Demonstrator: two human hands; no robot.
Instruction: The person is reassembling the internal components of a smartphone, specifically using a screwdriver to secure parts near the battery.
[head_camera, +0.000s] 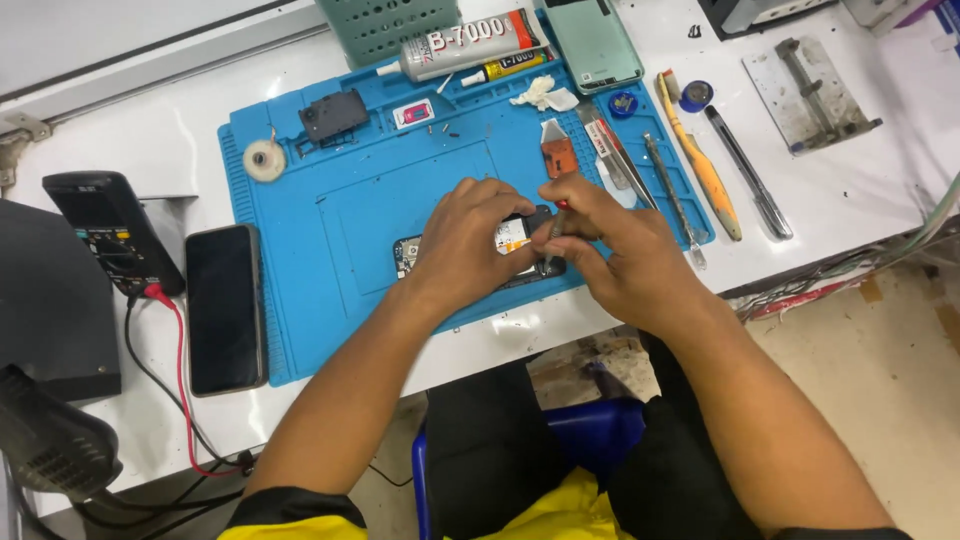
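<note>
Near the mat's front edge, the left hand is pressing flat on an opened phone, fingers curled over it. The right hand is pinching a screwdriver onto its exposed insides. The green back cover is lying apart at the desk's far edge; reassembly looks outstanding.

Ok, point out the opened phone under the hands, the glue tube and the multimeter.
opened phone (515, 237), head view, on its exposed inside between the hands
glue tube (470, 45), head view, on the middle of its silver body
multimeter (105, 230), head view, on its dark front face
</note>
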